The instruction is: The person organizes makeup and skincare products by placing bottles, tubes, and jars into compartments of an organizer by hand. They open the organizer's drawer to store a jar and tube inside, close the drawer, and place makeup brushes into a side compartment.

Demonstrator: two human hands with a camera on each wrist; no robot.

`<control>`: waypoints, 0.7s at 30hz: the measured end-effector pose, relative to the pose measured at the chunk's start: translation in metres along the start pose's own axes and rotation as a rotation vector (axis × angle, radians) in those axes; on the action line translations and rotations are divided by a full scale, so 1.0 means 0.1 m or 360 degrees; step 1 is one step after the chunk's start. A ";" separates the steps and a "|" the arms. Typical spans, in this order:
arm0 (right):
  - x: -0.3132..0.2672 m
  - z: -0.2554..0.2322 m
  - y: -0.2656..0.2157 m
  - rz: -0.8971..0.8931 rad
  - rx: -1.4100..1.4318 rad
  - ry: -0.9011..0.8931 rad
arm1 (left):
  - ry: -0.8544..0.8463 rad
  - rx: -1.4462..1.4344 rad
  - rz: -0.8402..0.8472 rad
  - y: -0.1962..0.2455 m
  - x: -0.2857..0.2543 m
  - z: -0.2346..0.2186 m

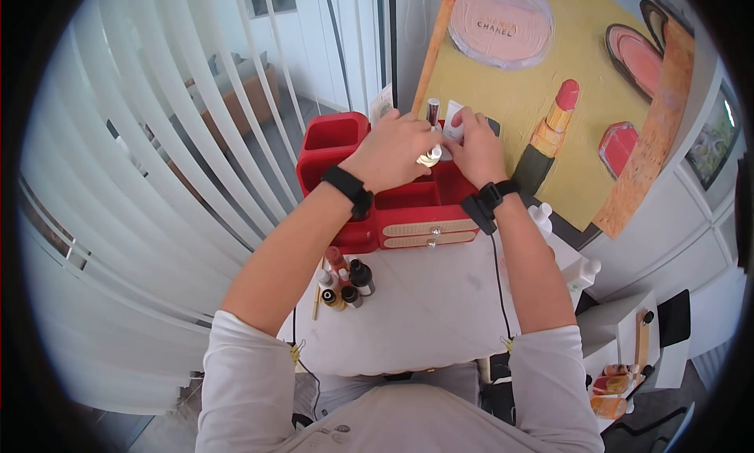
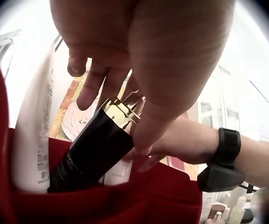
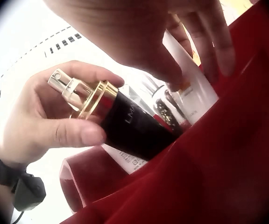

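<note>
My left hand [image 1: 397, 150] grips a black bottle [image 3: 132, 126] with a gold pump neck, thumb on one side and fingers on the other. The bottle leans, its base down inside the red organizer [image 1: 404, 216]. Just beside it, my right hand [image 1: 477, 153] pinches a white tube [image 3: 193, 77] between thumb and fingers, over the organizer's back compartments. Between the two hands stands a silver-capped clear bottle [image 3: 166, 109] with gold flecks. Another white tube [image 2: 31, 135] is upright in the organizer, left of the black bottle in the left wrist view.
Several small bottles [image 1: 349, 284] cluster on the white table [image 1: 416, 319] before the organizer, with a thin gold stick [image 1: 317, 300] beside them. White bottles [image 1: 583, 272] stand at the right edge. A painted canvas [image 1: 503, 99] leans behind; vertical blinds [image 1: 149, 178] hang at left.
</note>
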State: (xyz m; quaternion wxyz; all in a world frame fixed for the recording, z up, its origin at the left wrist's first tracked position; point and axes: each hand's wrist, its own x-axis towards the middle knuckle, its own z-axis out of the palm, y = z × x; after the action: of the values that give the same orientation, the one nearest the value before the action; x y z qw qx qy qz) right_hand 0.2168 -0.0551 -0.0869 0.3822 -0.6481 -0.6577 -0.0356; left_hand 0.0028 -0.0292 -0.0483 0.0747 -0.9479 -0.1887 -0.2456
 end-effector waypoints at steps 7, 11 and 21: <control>0.06 -0.19 -0.02 0.0164 0.0160 0.0043 | -0.0009 -0.0485 -0.0476 -0.19 0.20 -0.33; 0.18 -0.05 0.10 -0.0144 0.0056 0.0062 | -0.0059 -0.0479 -0.0606 -0.28 0.26 -0.34; 0.25 0.05 -0.06 -0.0110 0.0036 -0.0057 | 0.0404 -0.0428 -0.0444 -0.16 0.01 -0.38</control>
State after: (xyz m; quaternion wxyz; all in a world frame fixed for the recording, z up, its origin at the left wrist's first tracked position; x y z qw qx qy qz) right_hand 0.2122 -0.0330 -0.0736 0.3761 -0.6212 -0.6869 -0.0298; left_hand -0.0193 -0.0226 -0.0144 -0.0637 -0.8755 -0.2727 -0.3938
